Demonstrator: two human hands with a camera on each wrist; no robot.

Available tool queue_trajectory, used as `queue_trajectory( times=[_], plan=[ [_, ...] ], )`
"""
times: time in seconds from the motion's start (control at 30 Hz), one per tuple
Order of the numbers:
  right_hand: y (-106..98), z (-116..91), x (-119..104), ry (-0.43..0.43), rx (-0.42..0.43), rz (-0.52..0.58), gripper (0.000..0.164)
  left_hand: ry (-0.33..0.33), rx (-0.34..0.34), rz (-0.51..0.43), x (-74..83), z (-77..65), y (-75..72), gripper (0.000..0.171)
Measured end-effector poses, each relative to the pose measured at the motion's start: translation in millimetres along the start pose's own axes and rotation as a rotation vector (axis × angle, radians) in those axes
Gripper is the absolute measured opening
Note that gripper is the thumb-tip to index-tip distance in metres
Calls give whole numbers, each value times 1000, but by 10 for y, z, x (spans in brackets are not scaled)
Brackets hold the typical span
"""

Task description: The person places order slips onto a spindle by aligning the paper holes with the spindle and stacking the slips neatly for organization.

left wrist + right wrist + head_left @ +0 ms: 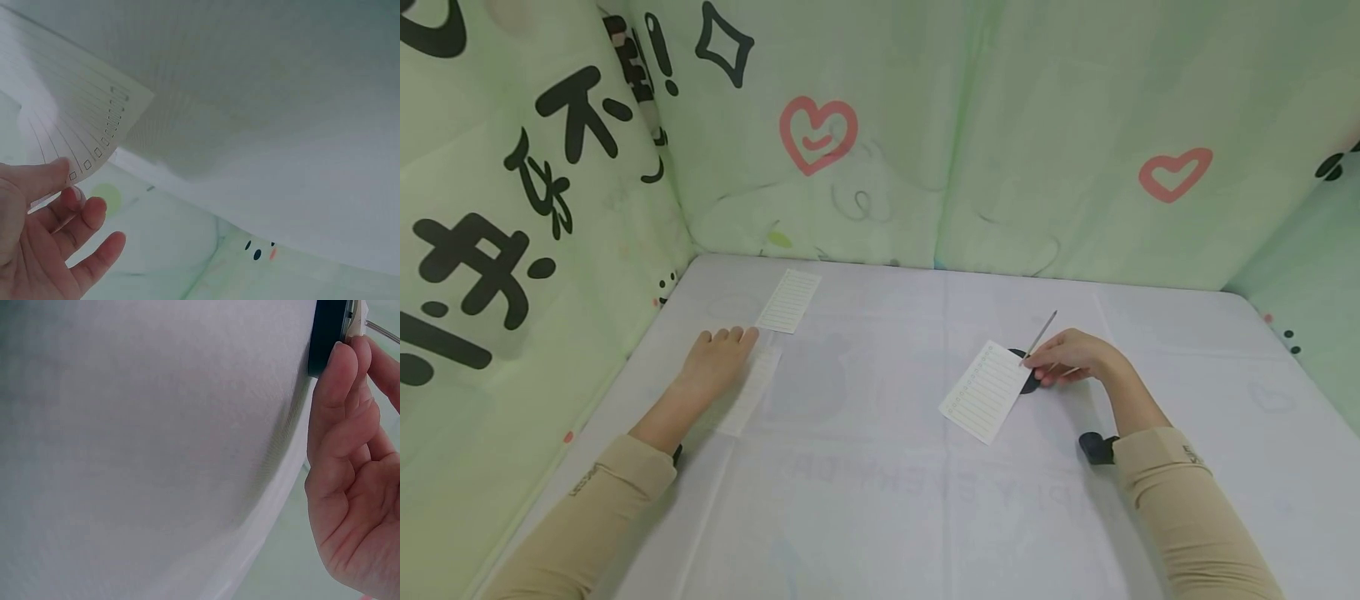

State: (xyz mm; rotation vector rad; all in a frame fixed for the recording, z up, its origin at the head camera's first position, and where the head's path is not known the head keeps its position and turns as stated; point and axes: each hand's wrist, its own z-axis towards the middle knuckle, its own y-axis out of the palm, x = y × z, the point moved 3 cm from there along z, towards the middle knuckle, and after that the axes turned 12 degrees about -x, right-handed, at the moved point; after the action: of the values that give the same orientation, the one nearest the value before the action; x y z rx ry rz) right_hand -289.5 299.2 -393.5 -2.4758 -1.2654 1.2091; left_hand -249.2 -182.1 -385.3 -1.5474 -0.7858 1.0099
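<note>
Nr counter's (pixel 865 517) far-L corner, L grip (pixel 718 358) pinches a lined sheet (pixel 94 94) while R grip (pixel 1070 357), well in from R edge, holds a thin stick (pixel 1042 331) by a 2nd sheet (pixel 985 392) & dark disc (pixel 1027 387); light pinch, steady stick, no creasing prob. best from here.

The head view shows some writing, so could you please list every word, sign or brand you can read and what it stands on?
"不": green curtain, at left.
"!": the same curtain.
Other large black characters there: cut off or too distorted to read.
Sleeve print: too small to read.
Tablecloth lettering: too faint to read.
Ruled cards: no words readable.
</note>
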Motion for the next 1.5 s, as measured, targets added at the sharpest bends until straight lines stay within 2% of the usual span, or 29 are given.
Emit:
queue_trajectory(
  times=[0.1, 0.17, 0.33, 0.43, 0.63, 0.77, 1.07, 1.17, 1.5],
  plan=[
    [-2, 4, 3, 2, 2, 0, 28, -2, -29, -40, -26, 45, 12, 17],
    [-4, 7, 4, 3, 4, 0, 28, 5, -40, -120, -44, 81, 5, 16],
    [-4, 6, 3, 5, 5, -6, 27, 66, -44, -486, -73, 163, -60, 9],
    [-1, 7, 0, 5, 6, -6, 27, 90, -74, -703, -71, 217, -83, 9],
    [-5, 17, 5, 10, 13, -1, 28, 75, -179, -1123, 32, 353, -70, 16],
    [-12, 20, 13, 10, 9, 2, 28, 45, -231, -1303, 174, 463, -54, 21],
    [-5, 3, 8, 6, 2, 0, 26, -3, -328, -1556, 600, 660, -96, 24],
    [-2, -1, 5, 7, 2, 3, 26, 4, -361, -1626, 732, 710, -123, 24],
    [-11, -12, 4, 5, -11, 4, 26, 51, -418, -1682, 1115, 801, -227, 17]
  ],
)
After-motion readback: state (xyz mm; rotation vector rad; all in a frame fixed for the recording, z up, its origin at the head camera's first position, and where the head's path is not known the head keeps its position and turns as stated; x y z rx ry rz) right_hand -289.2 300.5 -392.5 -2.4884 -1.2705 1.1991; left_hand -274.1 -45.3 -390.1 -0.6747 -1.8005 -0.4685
